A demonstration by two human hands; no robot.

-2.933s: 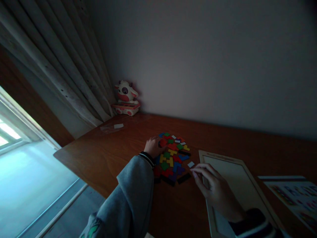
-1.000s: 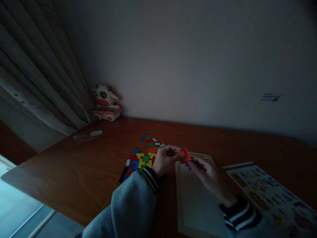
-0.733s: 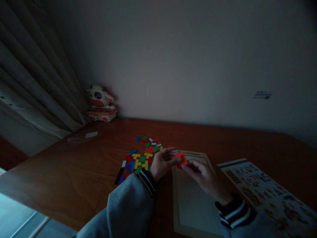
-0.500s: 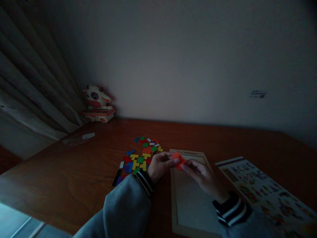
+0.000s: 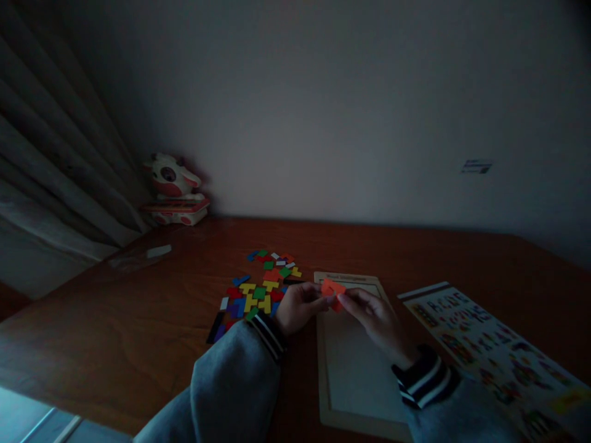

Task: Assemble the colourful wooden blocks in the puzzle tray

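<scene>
An orange puzzle piece (image 5: pixel 333 288) is pinched between both hands above the upper part of a pale wooden tray (image 5: pixel 324 375). My left hand (image 5: pixel 298 306) grips its left side with thumb and fingers. From the right, my right hand (image 5: pixel 376 320) closes thumb and fingertips on its lower right edge. The piece's full outline is partly covered by fingertips. To the left of my left hand lie several flat coloured puzzle pieces (image 5: pixel 259 293) in yellow, green, red, blue, purple, white and black, some hidden behind the hand and sleeve.
A printed sheet with colourful figures (image 5: pixel 489 344) lies right of the tray. At the far left corner stands a cow-shaped toy (image 5: pixel 173 191), with a small white strip (image 5: pixel 159 251) nearer on the table (image 5: pixel 152 320). A curtain (image 5: pixel 55 154) hangs at left; a wall is behind.
The orange piece has been turned slightly between my fingers, and my right fingertips have shifted along its edge. The whole view has moved a little, so everything sits slightly further left and higher.
</scene>
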